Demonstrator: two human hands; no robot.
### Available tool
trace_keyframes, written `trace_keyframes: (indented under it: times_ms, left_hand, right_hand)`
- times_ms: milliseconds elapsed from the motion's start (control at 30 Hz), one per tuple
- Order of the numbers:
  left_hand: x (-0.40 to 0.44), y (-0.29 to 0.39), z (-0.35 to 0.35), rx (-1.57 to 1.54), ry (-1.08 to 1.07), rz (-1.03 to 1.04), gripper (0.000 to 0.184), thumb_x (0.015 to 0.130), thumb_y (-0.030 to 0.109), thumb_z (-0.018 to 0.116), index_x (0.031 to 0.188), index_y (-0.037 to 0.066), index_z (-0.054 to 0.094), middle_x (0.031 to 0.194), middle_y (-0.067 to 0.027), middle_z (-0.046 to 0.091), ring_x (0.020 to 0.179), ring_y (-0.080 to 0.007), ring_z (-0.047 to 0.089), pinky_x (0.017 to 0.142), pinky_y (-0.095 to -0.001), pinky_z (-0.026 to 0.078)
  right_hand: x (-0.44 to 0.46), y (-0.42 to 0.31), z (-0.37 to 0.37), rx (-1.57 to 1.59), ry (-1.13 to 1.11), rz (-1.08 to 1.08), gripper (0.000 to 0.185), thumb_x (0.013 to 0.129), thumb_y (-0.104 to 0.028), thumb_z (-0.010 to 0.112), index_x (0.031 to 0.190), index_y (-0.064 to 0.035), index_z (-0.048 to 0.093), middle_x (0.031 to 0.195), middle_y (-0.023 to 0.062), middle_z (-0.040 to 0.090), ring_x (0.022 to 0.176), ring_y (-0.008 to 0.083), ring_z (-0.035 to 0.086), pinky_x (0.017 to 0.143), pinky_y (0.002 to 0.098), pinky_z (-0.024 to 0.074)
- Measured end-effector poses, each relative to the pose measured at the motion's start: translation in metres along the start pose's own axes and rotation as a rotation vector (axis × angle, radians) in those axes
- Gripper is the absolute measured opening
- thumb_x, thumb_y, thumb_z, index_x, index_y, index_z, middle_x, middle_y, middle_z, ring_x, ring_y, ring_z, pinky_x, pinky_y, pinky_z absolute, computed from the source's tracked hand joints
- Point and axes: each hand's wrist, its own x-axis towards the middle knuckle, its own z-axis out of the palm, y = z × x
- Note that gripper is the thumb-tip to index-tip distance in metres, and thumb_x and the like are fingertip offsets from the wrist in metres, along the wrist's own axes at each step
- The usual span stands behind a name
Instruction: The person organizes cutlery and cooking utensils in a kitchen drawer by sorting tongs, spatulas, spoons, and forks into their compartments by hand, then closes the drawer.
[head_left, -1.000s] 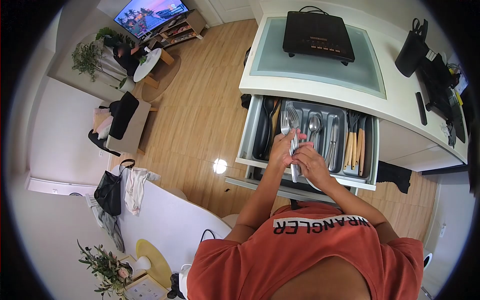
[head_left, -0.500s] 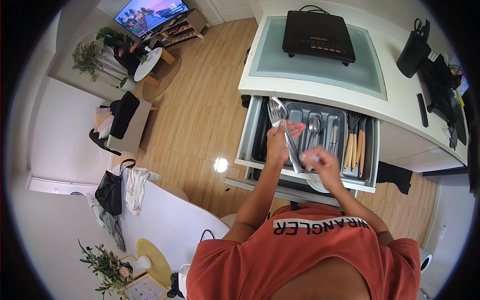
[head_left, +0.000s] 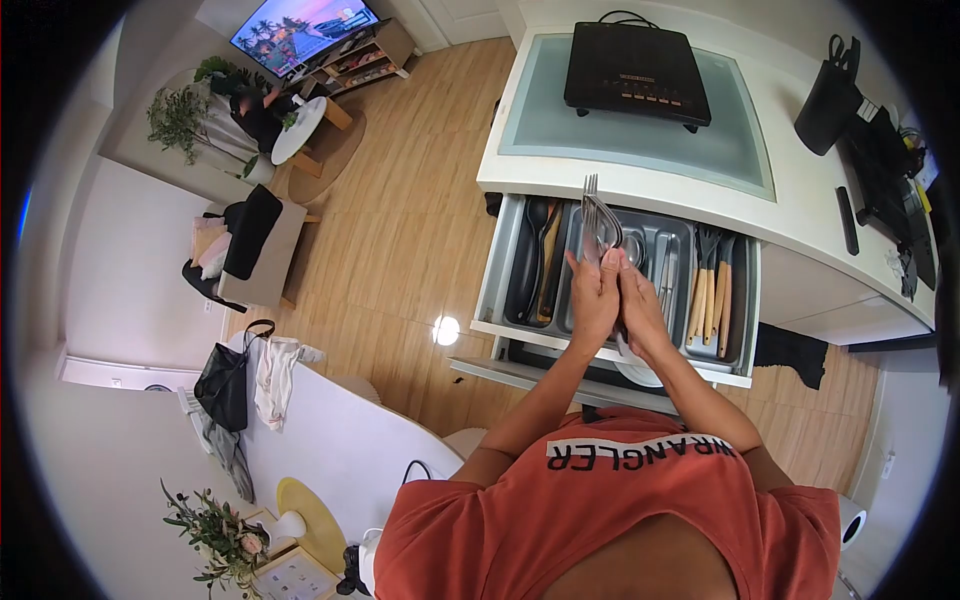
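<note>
Over the open drawer (head_left: 482, 290), my left hand (head_left: 596, 300) and my right hand (head_left: 642, 305) press together around a bundle of metal forks (head_left: 592, 205). The tines point away from me, toward the counter, and the handles are mostly hidden between my palms. Both hands are closed on the bundle. Below them, a grey cutlery tray (head_left: 684, 235) holds spoons (head_left: 636, 246) and slim metal cutlery (head_left: 667, 265) in its slots. Wooden-handled utensils (head_left: 708, 300) lie on the drawer's right side, and black utensils (head_left: 530, 255) lie on its left.
A black induction cooker (head_left: 638, 75) stands on the glass-topped counter (head_left: 530, 130) beyond the drawer. A second drawer (head_left: 500, 378) is partly out below. Behind on the left is a white table (head_left: 330, 410) with a black bag (head_left: 222, 385). Another person (head_left: 258, 115) sits near the television.
My right hand has come in from the right to meet my left around the forks. The bundle has shifted right and stands straighter, uncovering the black utensils on the left.
</note>
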Motion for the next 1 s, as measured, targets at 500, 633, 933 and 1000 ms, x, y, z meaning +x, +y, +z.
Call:
trace_keyframes:
  times_ms: [500, 633, 933, 1000]
  left_hand:
    - [0.022, 0.033, -0.024, -0.665, -0.182, -0.34, 0.031, 0.09, 0.026, 0.043, 0.083, -0.004, 0.049, 0.094, -0.0265, 0.058, 0.088, -0.0195, 0.057, 0.083, -0.0285, 0.04]
    - [0.023, 0.032, -0.025, -0.651, -0.162, -0.342, 0.03, 0.09, 0.026, 0.042, 0.089, -0.004, 0.049, 0.089, -0.0229, 0.06, 0.085, -0.0176, 0.058, 0.08, -0.0257, 0.041]
    - [0.004, 0.044, -0.021, -0.886, -0.232, -0.531, 0.029, 0.089, 0.029, 0.044, 0.092, 0.0, 0.047, 0.074, -0.0145, 0.059, 0.075, -0.0233, 0.06, 0.077, -0.0311, 0.047]
    - [0.004, 0.034, -0.023, -0.882, -0.266, -0.514, 0.028, 0.089, 0.028, 0.044, 0.092, 0.0, 0.047, 0.071, -0.0126, 0.057, 0.072, -0.0229, 0.06, 0.078, -0.0325, 0.046]
  right_hand:
    - [-0.033, -0.02, -0.017, 0.104, -0.392, 0.48, 0.023, 0.083, -0.022, 0.057, 0.077, -0.0017, 0.049, 0.06, 0.0036, 0.047, 0.039, 0.011, 0.043, 0.033, 0.0219, 0.0331]
    - [-0.037, -0.031, -0.02, 0.078, -0.385, 0.52, 0.019, 0.081, -0.017, 0.059, 0.079, -0.0002, 0.049, 0.064, 0.0041, 0.048, 0.039, 0.0098, 0.042, 0.031, 0.0205, 0.0301]
    - [-0.027, -0.024, -0.025, 0.143, -0.349, 0.522, 0.022, 0.081, -0.016, 0.058, 0.069, -0.0002, 0.047, 0.05, 0.005, 0.044, 0.029, 0.0054, 0.03, 0.025, 0.0186, 0.0174]
    - [-0.024, -0.024, -0.027, 0.08, -0.391, 0.482, 0.024, 0.081, -0.018, 0.057, 0.068, -0.0004, 0.047, 0.051, 0.0045, 0.044, 0.028, 0.0055, 0.03, 0.024, 0.019, 0.0172]
